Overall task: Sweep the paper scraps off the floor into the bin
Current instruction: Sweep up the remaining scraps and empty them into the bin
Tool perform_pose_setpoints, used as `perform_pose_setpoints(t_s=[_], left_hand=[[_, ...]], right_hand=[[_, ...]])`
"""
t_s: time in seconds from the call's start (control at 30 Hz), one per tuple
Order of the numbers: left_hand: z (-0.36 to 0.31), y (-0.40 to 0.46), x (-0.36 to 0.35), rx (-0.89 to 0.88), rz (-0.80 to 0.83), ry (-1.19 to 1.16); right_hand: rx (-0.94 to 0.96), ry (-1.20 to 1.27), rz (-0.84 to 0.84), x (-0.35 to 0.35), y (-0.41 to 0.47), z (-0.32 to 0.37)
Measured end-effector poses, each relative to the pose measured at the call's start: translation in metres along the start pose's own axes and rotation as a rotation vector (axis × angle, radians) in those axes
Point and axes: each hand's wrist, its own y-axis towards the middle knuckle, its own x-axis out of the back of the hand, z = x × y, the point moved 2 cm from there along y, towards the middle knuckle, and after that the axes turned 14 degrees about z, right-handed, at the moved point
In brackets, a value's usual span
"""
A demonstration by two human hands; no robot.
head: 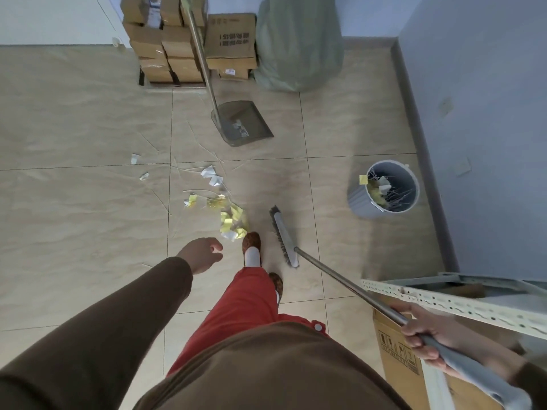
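Observation:
Yellow and white paper scraps [228, 217] lie scattered on the tiled floor in front of my foot, with thin strips around them. My right hand [426, 335] grips the metal handle of a grey broom [284, 235], whose head rests on the floor to the right of the scraps. My left hand [204, 253] hangs over the floor with fingers apart, holding nothing. A grey dustpan [239, 119] with a long handle stands upright further away, a few scraps in it. The grey bin [384, 190] sits to the right, holding paper.
Stacked cardboard boxes [165, 42] and a large green sack [296, 45] stand against the far wall. A blue wall [488, 113] runs along the right. A metal shelf frame [461, 303] and a cardboard box [399, 362] are near my right hand.

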Motion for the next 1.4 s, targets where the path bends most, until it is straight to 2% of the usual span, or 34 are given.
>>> perform_pose_setpoints(t_s=[0.17, 0.33, 0.5, 0.67, 0.77, 0.83, 0.97, 1.1, 1.23, 1.33, 1.4], left_hand=[[-0.027, 0.021, 0.013, 0.014, 0.016, 0.096], [-0.06, 0.036, 0.046, -0.009, 0.012, 0.148], [-0.096, 0.034, 0.068, -0.073, -0.017, 0.167], [-0.093, 0.016, 0.056, -0.112, -0.04, 0.192], [-0.075, -0.001, 0.047, -0.122, -0.055, 0.15], [-0.056, -0.012, 0.042, -0.109, -0.064, 0.12], [-0.01, -0.031, 0.042, -0.061, -0.068, 0.064], [0.038, -0.045, 0.05, -0.006, -0.072, 0.004], [0.09, -0.059, 0.065, -0.006, -0.076, -0.068], [0.136, -0.069, 0.08, -0.03, -0.08, -0.099], [0.166, -0.077, 0.091, -0.035, -0.094, -0.131]], right_hand=[[0.018, 0.039, 0.0, 0.007, -0.003, 0.009], [0.143, 0.171, -0.002, 0.007, -0.017, 0.022], [0.232, 0.14, -0.207, 0.016, -0.001, 0.037], [0.242, 0.026, -0.393, 0.015, 0.069, 0.052], [0.241, -0.067, -0.469, -0.017, 0.131, 0.048], [0.225, -0.077, -0.457, -0.058, 0.166, 0.038], [0.144, 0.048, -0.301, -0.148, 0.206, 0.018], [0.131, 0.061, -0.139, -0.203, 0.213, 0.023], [0.115, 0.122, -0.055, -0.22, 0.213, 0.036], [0.151, 0.184, -0.049, -0.231, 0.205, 0.04], [0.181, 0.066, -0.12, -0.247, 0.198, 0.037]])
